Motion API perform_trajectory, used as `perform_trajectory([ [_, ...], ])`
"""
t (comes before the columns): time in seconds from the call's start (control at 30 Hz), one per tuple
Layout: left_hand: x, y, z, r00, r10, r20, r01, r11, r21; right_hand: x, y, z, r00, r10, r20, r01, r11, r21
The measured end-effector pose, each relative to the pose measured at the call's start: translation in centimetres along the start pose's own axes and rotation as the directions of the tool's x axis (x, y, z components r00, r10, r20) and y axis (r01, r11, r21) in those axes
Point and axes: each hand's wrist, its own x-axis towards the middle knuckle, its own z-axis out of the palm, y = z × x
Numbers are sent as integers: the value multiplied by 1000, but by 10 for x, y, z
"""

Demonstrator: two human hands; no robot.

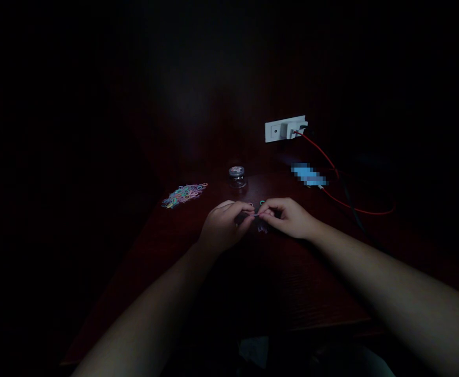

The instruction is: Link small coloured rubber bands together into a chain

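Note:
My left hand (229, 221) and my right hand (286, 215) meet over the middle of the dark red table. Each has thumb and fingers pinched together on a small pale hair tie (257, 214), which spans the short gap between the fingertips. A green hair tie (262, 202) lies just beyond my right fingers. Beneath the hands are a few more pale, thin pieces (262, 228), too dim to make out. To the left, a loose pile of colourful hair ties (185, 195) is spread on the table. A small clear jar (237, 178) with its lid on stands behind my left hand.
A white wall socket (285, 129) with plugs in it is at the back right. From it a red cable (326, 152) curves down to a blurred-out bluish object (308, 175) on the table. A dark cable (349, 196) runs beside it. The surroundings are very dark.

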Motion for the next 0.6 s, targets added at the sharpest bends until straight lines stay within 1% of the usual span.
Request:
perform_trajectory([
  [0.2,-1,-1,1,999,-39,9,39,999,-29,0,0,0,1000,1,2,-1,1000,2],
  [0.6,0,-2,0,1000,-19,-8,19,999,-37,0,2,0,1000,-14,4,14,1000,-16],
])
